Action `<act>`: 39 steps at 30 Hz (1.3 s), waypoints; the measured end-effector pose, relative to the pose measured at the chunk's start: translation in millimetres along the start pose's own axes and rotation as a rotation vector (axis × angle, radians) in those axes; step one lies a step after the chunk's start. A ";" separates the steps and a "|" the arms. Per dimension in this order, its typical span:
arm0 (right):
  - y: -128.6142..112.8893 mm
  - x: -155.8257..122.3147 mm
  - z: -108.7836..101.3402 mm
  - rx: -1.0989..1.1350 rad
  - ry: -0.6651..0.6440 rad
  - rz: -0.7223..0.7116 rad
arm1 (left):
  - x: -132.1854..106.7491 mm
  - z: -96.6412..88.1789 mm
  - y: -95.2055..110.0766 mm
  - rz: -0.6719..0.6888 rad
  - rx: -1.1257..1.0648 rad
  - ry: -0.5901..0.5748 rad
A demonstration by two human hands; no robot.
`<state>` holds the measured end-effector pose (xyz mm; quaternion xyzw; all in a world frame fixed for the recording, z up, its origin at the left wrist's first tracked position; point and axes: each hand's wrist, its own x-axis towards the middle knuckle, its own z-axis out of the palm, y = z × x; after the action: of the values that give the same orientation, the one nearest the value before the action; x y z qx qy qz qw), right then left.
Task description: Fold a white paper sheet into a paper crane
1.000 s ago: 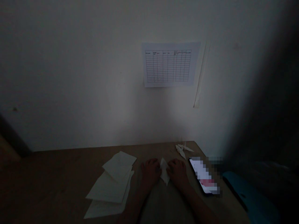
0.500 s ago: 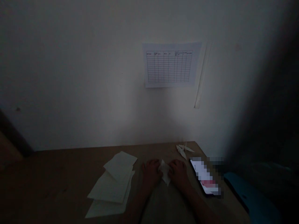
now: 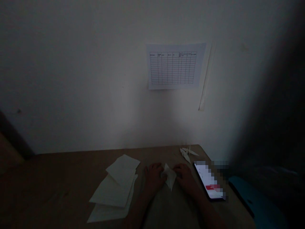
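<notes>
A small white paper (image 3: 170, 178), folded to a diamond with a crease down its middle, lies on the table between my hands. My left hand (image 3: 154, 175) has its thumb pressed on the paper's left side, with the fingers bent on the tabletop. My right hand (image 3: 185, 176) is at the paper's right corner, its fingertips curled against that edge. Poor light makes the exact finger contact hard to see. Beyond my right hand, folded paper pieces with pointed ends (image 3: 186, 154), like paper cranes, rest near the table's back edge.
Several loose paper sheets (image 3: 116, 190) overlap to the left of my hands on the wooden table (image 3: 59, 184). To the right lies a lit phone (image 3: 206, 179), partly pixelated. A printed chart (image 3: 173, 68) hangs on the wall. A blue object (image 3: 257, 200) stands beyond the table's right edge.
My right hand has shifted slightly right, uncovering more of the paper. The paper's right side now spreads wider, and its middle crease shows. My left hand has barely moved.
</notes>
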<state>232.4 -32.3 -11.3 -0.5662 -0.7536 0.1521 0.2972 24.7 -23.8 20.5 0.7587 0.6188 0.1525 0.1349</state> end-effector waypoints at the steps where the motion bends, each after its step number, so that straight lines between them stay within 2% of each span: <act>1: -0.2 -0.4 -0.1 -0.004 0.010 -0.006 | -0.3 -1.2 0.7 -0.001 0.000 -0.007; 19: -1.3 1.7 5.9 -0.046 0.025 0.001 | 1.5 -3.0 0.7 -0.009 0.038 -0.035; 39: -5.5 3.1 10.3 -0.078 0.046 0.040 | -0.8 -8.2 -3.1 0.073 0.021 -0.195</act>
<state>221.3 -29.9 -15.3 -0.5958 -0.7404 0.1156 0.2891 18.4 -23.9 26.7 0.7934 0.5761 0.0763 0.1810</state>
